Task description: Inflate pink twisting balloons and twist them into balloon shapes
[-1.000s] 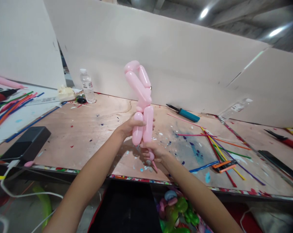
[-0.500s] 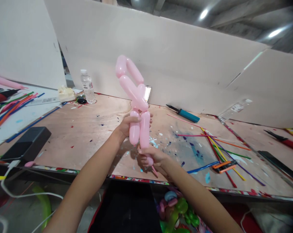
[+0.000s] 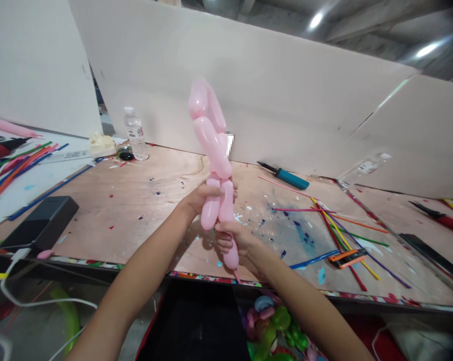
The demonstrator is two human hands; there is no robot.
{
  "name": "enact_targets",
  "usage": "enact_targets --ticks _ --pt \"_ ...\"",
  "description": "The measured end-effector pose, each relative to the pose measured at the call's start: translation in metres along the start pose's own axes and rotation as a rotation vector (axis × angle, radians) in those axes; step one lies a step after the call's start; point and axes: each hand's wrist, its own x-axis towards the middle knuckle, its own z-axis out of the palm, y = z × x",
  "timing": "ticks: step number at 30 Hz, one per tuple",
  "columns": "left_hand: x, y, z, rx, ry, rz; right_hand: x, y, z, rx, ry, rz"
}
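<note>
Head view: I see the twisted pink modelling balloon (image 3: 211, 143) nearly upright over the counter (image 3: 136, 185), left hand (image 3: 201, 197) grasping its paired segments, right hand (image 3: 237, 237) clasped lower; more balloon now bulges beneath that grip, apparently lengthening the end segment.

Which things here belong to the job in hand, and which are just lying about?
In the job:
- pink balloon, twisted into segments
- left hand, gripping it mid-length
- right hand, gripping near its tail end

Untouched, seemingly just lying about:
- teal pump; may be a tool
- thin coloured strips; possibly spare balloons
- upright bottle
- dark box
</note>
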Motion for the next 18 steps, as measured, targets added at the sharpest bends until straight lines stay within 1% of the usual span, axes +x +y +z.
enact_targets --ticks 2,4,8,12,14,16,18 --pt "0.0 0.0 0.002 -0.073 -0.006 0.008 0.0 0.001 0.001 -0.015 0.015 -0.021" --pt "0.001 0.0 0.003 -0.084 -0.005 0.013 0.0 0.001 0.001 -0.037 0.026 -0.032" --pt "0.002 0.002 0.002 0.069 -0.001 0.031 -0.004 -0.004 -0.001 -0.056 0.098 -0.043" --pt "0.003 0.004 0.002 0.2 0.003 0.045 -0.007 -0.01 -0.006 -0.081 0.148 0.003" --pt "0.003 0.004 0.002 0.242 0.0 0.023 -0.007 -0.012 -0.008 -0.131 0.211 0.008" --pt "0.002 0.003 0.002 0.244 -0.019 -0.003 -0.008 -0.012 -0.01 -0.2 0.299 -0.029" --pt "0.002 0.002 0.002 0.227 -0.046 -0.053 -0.009 -0.012 -0.012 -0.278 0.322 -0.108"
